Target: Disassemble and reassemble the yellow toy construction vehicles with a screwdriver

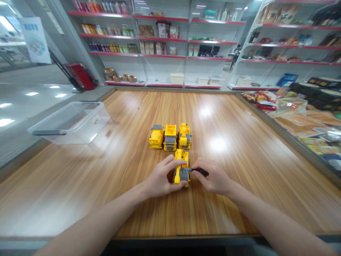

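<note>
Leftmost, a clear plastic bin (71, 124) sits on the wooden tabletop (128, 124), well apart from the left hand (160, 177), whose thumb and fingers are parted just enough to straddle and grip a yellow toy truck with a grey cab (183, 174) near the table's front edge. Just beyond that truck, three more yellow toy vehicles (170, 138) stand side by side in a row. Farther right, the right hand (214, 176) has its fingers closed around a slim dark tool (201, 171) pointed at the held truck's right side, while packaged goods (293, 115) lie beyond the table's right edge.
</note>
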`<act>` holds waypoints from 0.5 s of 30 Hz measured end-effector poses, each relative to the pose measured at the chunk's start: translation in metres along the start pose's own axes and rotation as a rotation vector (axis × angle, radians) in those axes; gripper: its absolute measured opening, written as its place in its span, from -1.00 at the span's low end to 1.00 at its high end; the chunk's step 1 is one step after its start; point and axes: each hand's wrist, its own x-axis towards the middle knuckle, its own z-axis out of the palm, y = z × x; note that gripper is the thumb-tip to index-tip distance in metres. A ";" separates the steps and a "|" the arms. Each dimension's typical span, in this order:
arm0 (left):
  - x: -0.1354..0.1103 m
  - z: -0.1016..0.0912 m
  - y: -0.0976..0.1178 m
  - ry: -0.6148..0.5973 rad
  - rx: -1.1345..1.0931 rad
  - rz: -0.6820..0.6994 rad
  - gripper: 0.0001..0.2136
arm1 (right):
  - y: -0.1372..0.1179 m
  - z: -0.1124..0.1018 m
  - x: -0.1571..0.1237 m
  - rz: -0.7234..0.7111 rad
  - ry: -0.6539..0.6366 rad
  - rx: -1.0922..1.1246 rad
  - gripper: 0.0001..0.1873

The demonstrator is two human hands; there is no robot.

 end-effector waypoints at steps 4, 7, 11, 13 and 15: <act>0.000 0.000 -0.001 -0.004 0.000 0.000 -0.51 | -0.001 -0.002 0.001 -0.002 -0.029 0.001 -0.84; 0.000 0.000 -0.001 -0.008 -0.001 0.000 -0.51 | 0.000 -0.001 0.001 0.007 -0.030 -0.002 -0.84; -0.001 0.000 -0.001 0.000 0.003 -0.001 -0.51 | 0.000 -0.001 0.001 0.014 -0.018 0.002 -0.93; -0.001 0.000 -0.001 0.004 0.005 -0.002 -0.51 | 0.000 -0.001 0.001 0.013 -0.025 0.006 -0.93; -0.001 0.000 -0.001 0.007 0.005 -0.002 -0.51 | 0.000 -0.001 0.001 0.011 -0.042 0.007 -0.91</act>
